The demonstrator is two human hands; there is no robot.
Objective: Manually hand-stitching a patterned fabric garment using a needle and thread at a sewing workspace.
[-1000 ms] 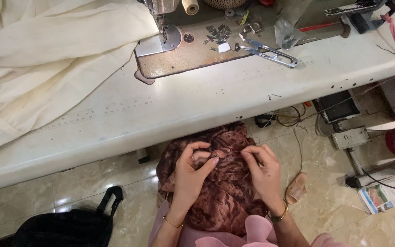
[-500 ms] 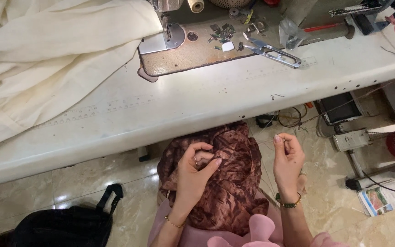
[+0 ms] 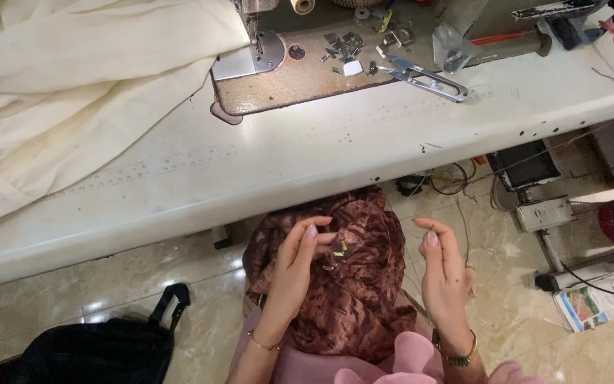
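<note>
Two hands work low in the lap, below the edge of the white tabletop (image 3: 307, 163). A brown patterned cloth (image 3: 353, 284) is bunched over the knees, and the left hand (image 3: 296, 267) rests against it, its fingers (image 3: 312, 235) curled and pinching a small bright piece (a needle or a clip, too small to tell) at the cloth's surface. Beside it, the right hand (image 3: 443, 274) is held apart from the cloth, its fingers (image 3: 431, 238) bent with thumb and forefinger pressed together as if on a thread; none can be made out.

As a judgement, the handwork on the cloth looks mid-way: the piece is gathered and held, yet nothing shows a finished seam, and how much stitching remains cannot be told.

On the tabletop, a sewing machine bed (image 3: 300, 71) carries small metal bits and thread snips (image 3: 428, 80), and a cream fabric (image 3: 72, 92) lies heaped at the left. On the floor sits a black bag (image 3: 101, 352).
</note>
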